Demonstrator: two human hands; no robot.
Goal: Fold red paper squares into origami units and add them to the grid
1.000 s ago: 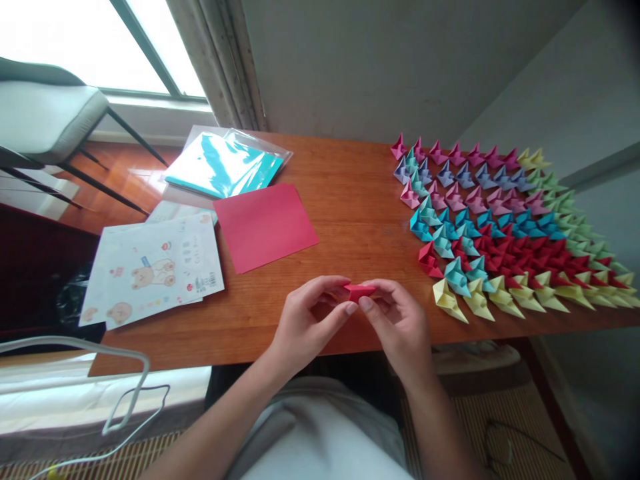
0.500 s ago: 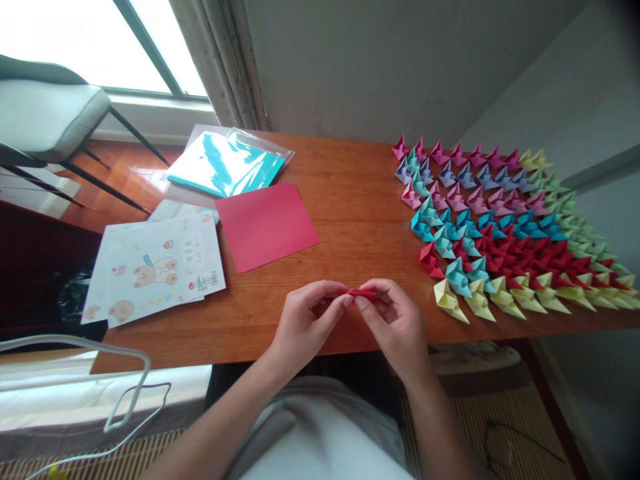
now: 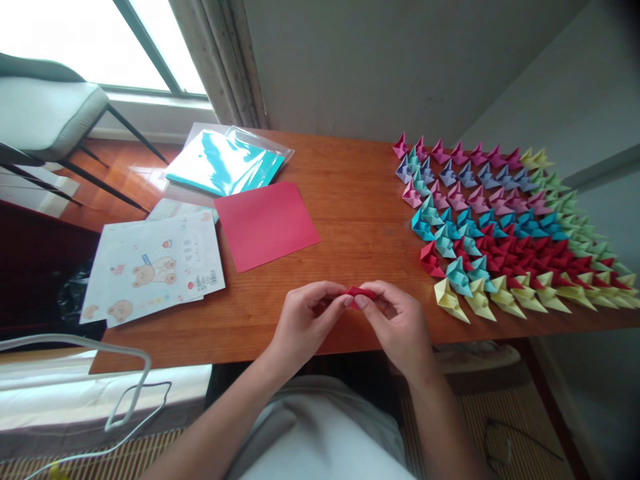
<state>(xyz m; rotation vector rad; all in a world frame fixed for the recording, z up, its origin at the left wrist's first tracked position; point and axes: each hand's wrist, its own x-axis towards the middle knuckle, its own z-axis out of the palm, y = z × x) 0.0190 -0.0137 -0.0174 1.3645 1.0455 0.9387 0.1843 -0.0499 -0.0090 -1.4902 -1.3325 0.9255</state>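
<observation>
A small folded piece of red paper is pinched between my two hands, just above the table's near edge. My left hand grips its left end with thumb and fingers, and my right hand grips its right end the same way. The fingertips hide part of its shape. Beyond my left hand lies a flat red sheet of paper. To the right of my right hand stand rows of folded paper boats in several colours, the nearest a pale yellow boat.
Wooden table under everything. Left on it lie a clear packet of turquoise paper and a white bear-printed packet. A chair stands by the window. A white cable hangs near the lower left.
The folded red paper is turned slightly in my fingers, so a little more of its face shows. Both hands keep nearly the same place.
</observation>
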